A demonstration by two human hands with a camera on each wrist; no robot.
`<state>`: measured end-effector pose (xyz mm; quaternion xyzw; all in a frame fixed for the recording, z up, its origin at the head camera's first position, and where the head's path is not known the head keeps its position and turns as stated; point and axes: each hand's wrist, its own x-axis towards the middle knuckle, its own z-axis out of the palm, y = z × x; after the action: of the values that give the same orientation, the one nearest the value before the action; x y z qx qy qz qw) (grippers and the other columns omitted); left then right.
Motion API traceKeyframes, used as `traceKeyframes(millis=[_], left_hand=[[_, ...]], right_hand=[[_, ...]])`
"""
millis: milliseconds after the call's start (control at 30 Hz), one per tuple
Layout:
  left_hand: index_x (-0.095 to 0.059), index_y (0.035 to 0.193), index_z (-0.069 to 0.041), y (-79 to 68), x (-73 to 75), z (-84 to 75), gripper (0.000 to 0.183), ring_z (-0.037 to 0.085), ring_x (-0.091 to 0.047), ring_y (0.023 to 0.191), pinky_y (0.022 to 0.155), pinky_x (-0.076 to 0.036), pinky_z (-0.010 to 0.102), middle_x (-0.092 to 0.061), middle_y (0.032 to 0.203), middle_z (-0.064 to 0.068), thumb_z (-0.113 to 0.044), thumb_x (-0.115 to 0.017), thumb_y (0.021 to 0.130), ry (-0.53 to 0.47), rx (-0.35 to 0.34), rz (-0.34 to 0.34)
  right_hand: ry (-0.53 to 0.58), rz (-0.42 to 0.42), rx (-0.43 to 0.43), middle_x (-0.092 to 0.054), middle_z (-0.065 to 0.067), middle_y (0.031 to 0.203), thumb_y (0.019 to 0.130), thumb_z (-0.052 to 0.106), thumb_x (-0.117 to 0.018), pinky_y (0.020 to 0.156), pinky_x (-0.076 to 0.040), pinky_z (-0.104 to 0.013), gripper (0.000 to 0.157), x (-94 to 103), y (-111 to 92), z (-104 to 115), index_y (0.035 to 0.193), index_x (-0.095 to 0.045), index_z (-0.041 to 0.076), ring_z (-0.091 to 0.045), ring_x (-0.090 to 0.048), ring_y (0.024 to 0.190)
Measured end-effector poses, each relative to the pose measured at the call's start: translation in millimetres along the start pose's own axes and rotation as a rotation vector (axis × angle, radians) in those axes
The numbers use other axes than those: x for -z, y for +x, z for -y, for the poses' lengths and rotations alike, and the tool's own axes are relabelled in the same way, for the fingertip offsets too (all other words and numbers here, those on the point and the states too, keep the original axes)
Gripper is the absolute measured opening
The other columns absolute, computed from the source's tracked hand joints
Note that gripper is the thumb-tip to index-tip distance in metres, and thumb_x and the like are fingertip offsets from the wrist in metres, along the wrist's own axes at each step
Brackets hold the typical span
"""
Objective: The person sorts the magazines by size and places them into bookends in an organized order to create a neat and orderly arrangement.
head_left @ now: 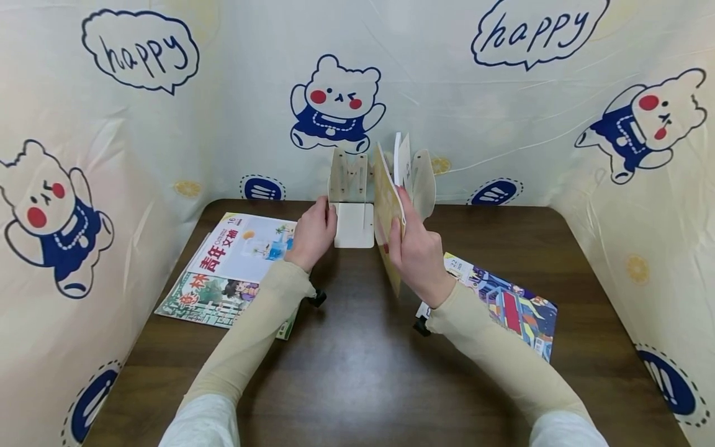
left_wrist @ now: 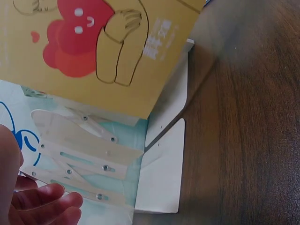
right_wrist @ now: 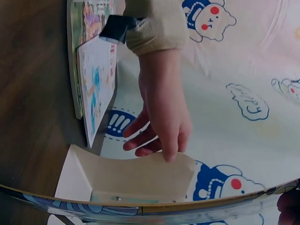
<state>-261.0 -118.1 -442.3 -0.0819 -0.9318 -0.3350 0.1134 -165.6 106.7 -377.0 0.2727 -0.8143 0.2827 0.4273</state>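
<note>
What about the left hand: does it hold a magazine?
No, the left hand holds the white bookend, while the right hand grips the yellow magazine.

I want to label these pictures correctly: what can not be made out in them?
Left wrist view: part of the yellow magazine, cut off by the upper and left edges.
Right wrist view: most of the right hand, beyond the right edge.
Head view: part of the right-side magazine, behind the right sleeve.
</note>
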Motion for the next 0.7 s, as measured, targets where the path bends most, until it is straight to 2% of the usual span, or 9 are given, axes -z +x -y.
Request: traceKeyframes(millis=[200, 400, 467, 533, 600, 667, 700], left_hand=[[-0.054, 0.136, -0.002, 0.0, 1.3, -0.5, 0.041, 0.033, -0.071, 0.097, 0.087, -0.06, 0.049, -0.068, 0.113, 0.017, -0.034, -0.044, 0.111, 0.008, -0.006, -0.003], [-0.053, 0.137, -0.003, -0.8, 1.9, -0.6, 0.042, 0.033, -0.071, 0.098, 0.088, -0.06, 0.049, -0.068, 0.113, 0.017, -0.035, -0.043, 0.112, 0.009, 0.005, 0.008], [-0.053, 0.137, -0.003, -1.1, 2.1, -0.8, 0.042, 0.033, -0.07, 0.098, 0.087, -0.06, 0.049, -0.068, 0.111, 0.016, -0.035, -0.043, 0.112, 0.006, 0.005, 0.009], [-0.053, 0.137, -0.003, -1.0, 2.0, -0.4, 0.042, 0.032, -0.07, 0.096, 0.086, -0.06, 0.049, -0.067, 0.109, 0.015, -0.035, -0.043, 0.112, 0.003, 0.006, 0.009], [-0.053, 0.137, -0.003, -1.0, 1.6, 0.1, 0.042, 0.032, -0.07, 0.096, 0.086, -0.06, 0.049, -0.067, 0.108, 0.015, -0.035, -0.043, 0.112, 0.003, 0.004, 0.007], [-0.053, 0.137, -0.004, -1.1, 1.2, 0.8, 0.042, 0.032, -0.07, 0.096, 0.086, -0.06, 0.049, -0.067, 0.109, 0.015, -0.036, -0.042, 0.112, 0.003, 0.005, 0.009], [-0.052, 0.138, -0.004, -1.1, 1.0, 1.1, 0.043, 0.032, -0.07, 0.097, 0.087, -0.06, 0.049, -0.067, 0.111, 0.015, -0.036, -0.042, 0.112, 0.004, 0.008, 0.013]], right_hand=[[-0.017, -0.045, -0.005, -0.064, -0.028, 0.134, 0.098, 0.001, -0.058, 0.037, -0.044, -0.033, 0.053, -19.7, 6, -6, 0.149, -0.044, -0.009, -0.031, -0.063, 0.055], [-0.047, -0.043, -0.017, -0.061, -0.026, 0.14, 0.099, 0.001, -0.059, 0.039, -0.047, -0.035, 0.054, -35.7, 9, -9, 0.15, -0.043, -0.008, -0.029, -0.062, 0.053], [-0.053, -0.042, -0.02, -0.061, -0.028, 0.138, 0.098, 0.0, -0.061, 0.042, -0.05, -0.035, 0.056, -40.2, 10, -10, 0.149, -0.042, -0.009, -0.031, -0.067, 0.06], [-0.062, -0.046, -0.024, -0.062, -0.028, 0.136, 0.098, 0.0, -0.062, 0.051, -0.058, -0.039, 0.056, -45.2, 12, -13, 0.149, -0.042, -0.009, -0.035, -0.073, 0.076], [-0.09, -0.054, -0.022, -0.064, -0.027, 0.133, 0.099, 0.002, -0.061, 0.057, -0.06, -0.042, 0.054, -50.5, 13, -15, 0.149, -0.043, -0.009, -0.038, -0.074, 0.09], [-0.121, -0.059, -0.013, -0.064, -0.026, 0.134, 0.1, 0.004, -0.06, 0.057, -0.06, -0.041, 0.054, -56.0, 14, -18, 0.149, -0.044, -0.009, -0.037, -0.074, 0.091], [-0.137, -0.059, -0.007, -0.064, -0.026, 0.135, 0.1, 0.004, -0.061, 0.055, -0.059, -0.039, 0.054, -58.3, 14, -18, 0.149, -0.044, -0.009, -0.036, -0.074, 0.086]])
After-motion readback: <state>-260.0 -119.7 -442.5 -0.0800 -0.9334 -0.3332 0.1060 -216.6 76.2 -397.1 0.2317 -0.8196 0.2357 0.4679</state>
